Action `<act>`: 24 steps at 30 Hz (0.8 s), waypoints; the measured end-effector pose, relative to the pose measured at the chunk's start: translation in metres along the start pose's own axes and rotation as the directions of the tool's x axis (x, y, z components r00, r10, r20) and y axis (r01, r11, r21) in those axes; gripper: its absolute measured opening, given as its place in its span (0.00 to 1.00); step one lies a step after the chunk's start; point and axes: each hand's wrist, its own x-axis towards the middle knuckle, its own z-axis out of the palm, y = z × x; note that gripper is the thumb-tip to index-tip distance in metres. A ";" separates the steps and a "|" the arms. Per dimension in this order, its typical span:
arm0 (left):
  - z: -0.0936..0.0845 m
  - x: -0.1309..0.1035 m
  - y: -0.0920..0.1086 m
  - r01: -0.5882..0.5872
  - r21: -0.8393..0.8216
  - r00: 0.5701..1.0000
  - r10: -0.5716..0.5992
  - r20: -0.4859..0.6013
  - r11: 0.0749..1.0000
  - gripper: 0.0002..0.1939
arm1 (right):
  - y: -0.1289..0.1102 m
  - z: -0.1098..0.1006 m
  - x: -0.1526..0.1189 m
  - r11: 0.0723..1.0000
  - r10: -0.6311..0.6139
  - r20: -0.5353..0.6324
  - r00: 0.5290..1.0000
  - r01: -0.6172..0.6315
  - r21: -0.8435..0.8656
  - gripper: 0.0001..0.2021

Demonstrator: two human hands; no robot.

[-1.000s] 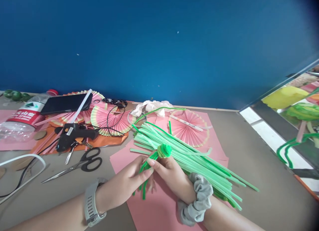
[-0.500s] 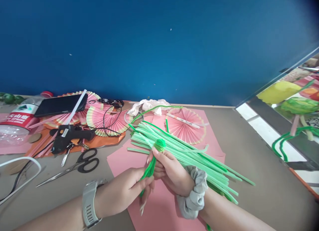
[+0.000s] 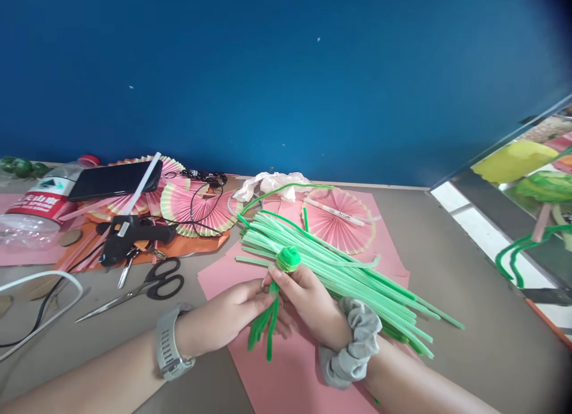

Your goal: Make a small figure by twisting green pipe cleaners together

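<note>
Between my hands is a bundle of dark green pipe cleaners [image 3: 264, 326], topped by a round, coiled green ball [image 3: 288, 258]. My right hand [image 3: 310, 301] pinches the bundle just under the ball, thumb on top. Lower down, my left hand [image 3: 227, 316] grips the same stems with thumb and fingers; the loose ends hang below it. Some fingertips of both hands are hidden behind the bundle. Beside and beyond my right hand lies a pile of light green pipe cleaners [image 3: 330, 265] on pink paper [image 3: 272, 378].
On the left lie black-handled scissors [image 3: 138, 289], a black glue gun [image 3: 131, 238], a phone [image 3: 116, 180] and a plastic bottle [image 3: 38, 202]. Pink paper fans [image 3: 199, 208] spread behind them. A marker [image 3: 337, 212] rests on another fan. The blue panel [image 3: 286, 74] stands at the back.
My left hand has slid up the stems toward my right hand, and the loose ends now show below it. The ball is tilted a little differently. The view has shifted slightly.
</note>
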 end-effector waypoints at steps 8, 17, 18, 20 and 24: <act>0.002 0.001 -0.004 0.022 0.001 1.000 -0.022 -0.007 1.000 0.17 | -0.003 0.001 -0.002 0.998 -0.005 -0.042 0.999 0.002 -0.063 0.16; 0.015 -0.005 -0.011 0.073 -0.196 0.992 -0.092 -0.090 0.978 0.13 | -0.003 -0.001 0.001 0.991 -0.105 -0.134 0.985 0.092 -0.099 0.15; 0.015 -0.006 -0.012 0.080 -0.209 0.990 -0.102 -0.096 0.975 0.11 | -0.003 -0.001 0.001 0.992 -0.106 -0.136 0.985 0.095 -0.086 0.15; 0.014 -0.006 -0.013 0.098 -0.189 0.987 -0.120 -0.105 0.977 0.13 | -0.002 0.000 0.001 0.995 -0.096 -0.127 0.987 0.090 -0.048 0.17; 0.012 -0.005 -0.014 0.113 -0.098 0.980 -0.127 -0.151 0.989 0.19 | -0.002 -0.001 0.002 0.998 -0.049 -0.091 0.995 0.053 0.043 0.20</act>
